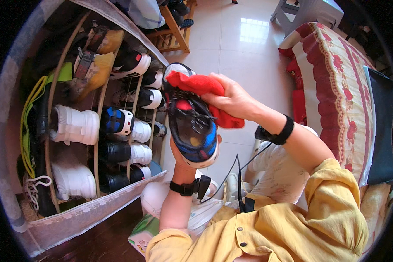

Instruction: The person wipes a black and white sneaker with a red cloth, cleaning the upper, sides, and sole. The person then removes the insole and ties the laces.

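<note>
Yellow button-front shirt (270, 229) nearest. Beyond it, black-and-blue mesh sneaker with pale sole (192, 124), opening upward; left hand (179, 155) gripping from beneath, most fingers hidden, probably leaving upper exposed. Right hand (231, 97) pinching bunched red cloth (196, 83) against upper, fingers narrow. Pole-barred, fabric-sided shoe rack (96, 214) leftward.

Cloth (198, 84) against shoe (191, 122), rack (96, 212) left — sneakers (76, 125) inside, quilt (329, 78) right

Black-and-blue shoe (191, 120), toe pointing away, bunched red cloth (196, 84) against it
</note>
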`<state>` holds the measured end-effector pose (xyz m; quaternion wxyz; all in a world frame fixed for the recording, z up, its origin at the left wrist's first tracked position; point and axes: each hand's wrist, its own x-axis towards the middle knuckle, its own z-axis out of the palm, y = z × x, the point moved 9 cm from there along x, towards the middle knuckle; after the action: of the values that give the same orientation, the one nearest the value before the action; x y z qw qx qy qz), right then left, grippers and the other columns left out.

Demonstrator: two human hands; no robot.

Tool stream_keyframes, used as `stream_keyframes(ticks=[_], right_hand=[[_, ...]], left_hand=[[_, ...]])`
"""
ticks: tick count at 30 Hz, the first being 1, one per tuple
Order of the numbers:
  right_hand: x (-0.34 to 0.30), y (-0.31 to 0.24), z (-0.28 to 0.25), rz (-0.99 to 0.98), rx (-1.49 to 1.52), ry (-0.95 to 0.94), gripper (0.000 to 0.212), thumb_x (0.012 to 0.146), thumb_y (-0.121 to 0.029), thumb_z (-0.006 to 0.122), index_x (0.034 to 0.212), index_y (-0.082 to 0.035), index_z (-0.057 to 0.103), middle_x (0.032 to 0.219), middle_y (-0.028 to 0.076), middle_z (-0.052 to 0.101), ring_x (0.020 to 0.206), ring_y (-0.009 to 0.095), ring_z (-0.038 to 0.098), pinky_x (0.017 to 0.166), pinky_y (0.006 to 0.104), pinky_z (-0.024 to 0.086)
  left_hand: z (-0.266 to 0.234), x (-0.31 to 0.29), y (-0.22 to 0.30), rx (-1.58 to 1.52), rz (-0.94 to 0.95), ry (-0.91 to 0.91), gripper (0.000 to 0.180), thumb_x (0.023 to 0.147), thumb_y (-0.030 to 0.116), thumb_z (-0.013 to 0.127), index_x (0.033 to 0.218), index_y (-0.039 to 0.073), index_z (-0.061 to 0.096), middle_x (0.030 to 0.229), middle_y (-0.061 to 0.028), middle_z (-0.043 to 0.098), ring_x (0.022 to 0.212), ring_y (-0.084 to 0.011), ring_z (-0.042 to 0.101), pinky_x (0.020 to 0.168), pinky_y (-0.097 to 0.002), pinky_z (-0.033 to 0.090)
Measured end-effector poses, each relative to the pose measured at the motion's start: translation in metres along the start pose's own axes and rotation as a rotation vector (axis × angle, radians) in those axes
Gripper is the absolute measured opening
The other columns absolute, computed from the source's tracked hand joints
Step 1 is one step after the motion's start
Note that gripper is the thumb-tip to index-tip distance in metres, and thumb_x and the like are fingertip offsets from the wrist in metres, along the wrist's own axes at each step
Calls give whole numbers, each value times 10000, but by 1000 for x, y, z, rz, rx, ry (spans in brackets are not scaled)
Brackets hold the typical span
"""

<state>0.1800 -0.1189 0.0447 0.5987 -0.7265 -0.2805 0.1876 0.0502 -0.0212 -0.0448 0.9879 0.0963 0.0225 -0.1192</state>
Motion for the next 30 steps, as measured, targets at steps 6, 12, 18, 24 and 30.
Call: stream_keyframes(ticks=[6,12,18,24,30], right_hand=[[-4,-26,-12,-226,-302,131,360,904,-261,740,1216,-121,629,1073,143,612,1001,321,661,893,418,529],[32,-4,-66,-210,-246,418,326,919,-287,732,1197,-133,660,1059,162,618,982,341,662,862,437,540],[-8,-20,-3,-198,-121,51,308,932,-154,729,1218,-65,652,1050,106,609,998,223,622,923,372,512],[-13,-22,-24,-275,-378,256,390,882,-250,753,1239,-141,641,1080,158,610,1020,354,641,889,434,527],[19,8,-65,-73,91,300,424,928,-349,753,1224,-60,662,1068,122,642,974,241,656,914,394,535]], left_hand=[[14,8,-22,-182,-113,-20,689,932,489,627,1487,126,442,1396,-167,537,1226,-331,504,989,-561,465],[40,-6,-45,-139,-287,-121,686,888,459,699,1429,90,497,1309,-198,533,1157,-350,483,875,-572,521],[14,18,-4,656,33,-19,628,994,456,542,1503,115,406,1486,-123,462,1341,-264,425,1133,-476,326],[17,13,-24,132,-110,-109,680,972,489,566,1505,94,419,1496,-157,478,1266,-360,513,967,-579,482],[-12,14,-10,186,-53,93,622,1019,478,489,1466,47,494,1438,-181,569,1271,-362,588,1094,-519,466]])
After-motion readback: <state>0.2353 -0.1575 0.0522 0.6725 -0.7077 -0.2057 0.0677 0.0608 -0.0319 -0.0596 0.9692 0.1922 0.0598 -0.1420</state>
